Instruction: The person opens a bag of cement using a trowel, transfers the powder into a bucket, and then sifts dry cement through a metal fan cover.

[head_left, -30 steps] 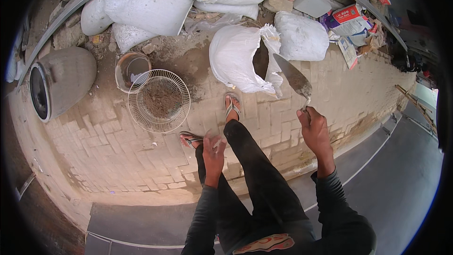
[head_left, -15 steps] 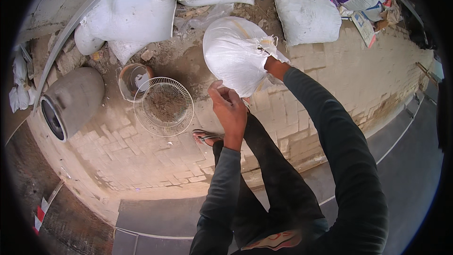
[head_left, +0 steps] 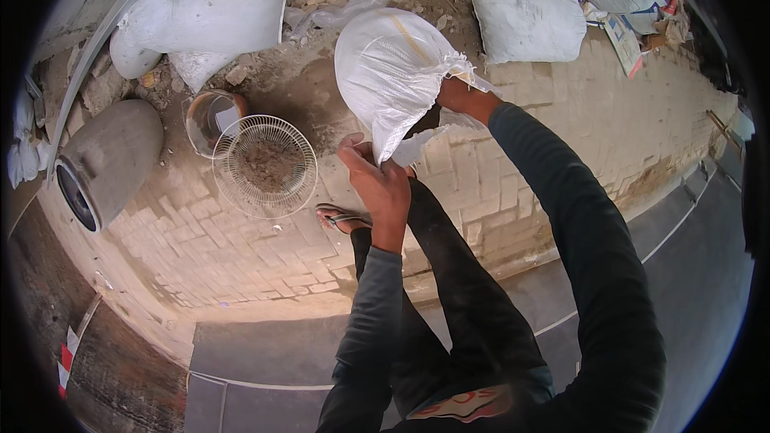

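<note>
Pinching sack (head_left: 389, 68) edge (left hand (head_left: 379, 184)), wide paving (head_left: 618, 120)

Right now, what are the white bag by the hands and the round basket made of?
White bag: seemingly woven plastic with a slight sheen; its ragged mouth frays into threads.
Round basket: thin, pale, smooth-looking bars, probably coated metal wire, though plastic is possible too.

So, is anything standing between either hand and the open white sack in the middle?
Nothing visible is: the left hand pinches the edge of the white sack, and the right hand reaches into its mouth, where the sack hides the fingers.
</note>
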`<state>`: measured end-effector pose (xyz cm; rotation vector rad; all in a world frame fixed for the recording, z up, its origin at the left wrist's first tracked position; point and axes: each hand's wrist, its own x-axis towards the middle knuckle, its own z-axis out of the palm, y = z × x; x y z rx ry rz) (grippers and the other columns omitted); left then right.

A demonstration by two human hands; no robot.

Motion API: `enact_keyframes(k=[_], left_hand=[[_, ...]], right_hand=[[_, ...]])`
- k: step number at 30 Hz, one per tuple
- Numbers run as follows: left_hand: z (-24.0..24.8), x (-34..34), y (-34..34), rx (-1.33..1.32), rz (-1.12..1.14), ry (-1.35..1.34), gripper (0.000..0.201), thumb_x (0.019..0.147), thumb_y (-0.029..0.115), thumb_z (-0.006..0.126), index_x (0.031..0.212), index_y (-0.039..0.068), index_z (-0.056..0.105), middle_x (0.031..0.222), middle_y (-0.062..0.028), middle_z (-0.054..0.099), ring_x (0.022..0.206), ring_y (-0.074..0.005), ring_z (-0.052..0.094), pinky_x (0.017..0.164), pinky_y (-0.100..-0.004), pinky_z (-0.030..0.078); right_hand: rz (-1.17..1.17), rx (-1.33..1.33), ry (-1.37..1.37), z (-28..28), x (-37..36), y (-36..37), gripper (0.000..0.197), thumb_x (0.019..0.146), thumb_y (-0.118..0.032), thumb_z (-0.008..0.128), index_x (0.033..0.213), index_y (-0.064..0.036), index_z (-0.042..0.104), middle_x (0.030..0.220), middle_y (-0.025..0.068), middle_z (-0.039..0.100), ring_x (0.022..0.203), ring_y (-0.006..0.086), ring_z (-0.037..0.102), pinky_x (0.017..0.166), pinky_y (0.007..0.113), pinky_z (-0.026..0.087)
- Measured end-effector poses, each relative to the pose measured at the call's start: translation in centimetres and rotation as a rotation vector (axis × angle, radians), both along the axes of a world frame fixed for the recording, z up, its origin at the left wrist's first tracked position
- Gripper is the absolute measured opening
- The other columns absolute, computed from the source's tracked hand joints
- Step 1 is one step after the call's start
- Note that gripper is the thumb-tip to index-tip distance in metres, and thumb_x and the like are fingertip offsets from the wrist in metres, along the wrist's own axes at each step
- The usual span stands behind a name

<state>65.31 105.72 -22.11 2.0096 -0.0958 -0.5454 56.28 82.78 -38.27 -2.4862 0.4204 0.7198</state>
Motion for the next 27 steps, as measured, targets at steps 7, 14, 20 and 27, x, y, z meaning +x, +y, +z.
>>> enact_keyframes(k=[7,14,20,27], left_hand=[[1.9,1.0,1.4,-0.003,0.016,0.030,0.007,0.095,0.003,0.059,0.094,-0.003,0.056,0.080,-0.0080,0.058,0.070,-0.0113,0.053,0.064,-0.0277,0.045],[3.3,2.0,2.7,-0.022,0.055,0.229,0.024,0.099,0.017,0.054,0.088,-0.003,0.062,0.071,-0.0057,0.055,0.069,-0.0109,0.046,0.062,-0.0296,0.038],[4.0,1.5,2.0,-0.140,0.041,0.295,0.023,0.099,0.017,0.055,0.099,-0.003,0.066,0.069,-0.0007,0.054,0.068,-0.0087,0.045,0.060,-0.0280,0.035],[3.3,2.6,3.6,0.000,-0.111,0.223,0.021,0.101,0.015,0.053,0.101,-0.002,0.065,0.072,-0.0026,0.054,0.066,-0.0095,0.042,0.059,-0.0306,0.035]], right_hand=[[0.146,0.095,0.127,0.1,1.5,3.1,0.022,0.084,-0.013,0.057,0.093,0.0005,0.072,0.097,0.0222,0.070,0.092,0.0378,0.068,0.082,0.046,0.052],[-0.011,0.275,0.434,2.9,0.4,4.5,0.029,0.092,-0.018,0.050,0.100,0.0018,0.070,0.093,0.0230,0.070,0.081,0.0387,0.069,0.075,0.047,0.055],[-0.310,0.502,0.199,5.4,0.8,8.2,0.037,0.097,-0.024,0.049,0.087,0.0063,0.068,0.071,0.0212,0.066,0.070,0.0357,0.067,0.069,0.047,0.052],[-0.651,0.905,0.326,9.4,1.6,8.4,0.045,0.103,-0.033,0.047,0.074,0.0003,0.056,0.057,0.0062,0.052,0.045,0.0181,0.051,0.046,0.036,0.042]])
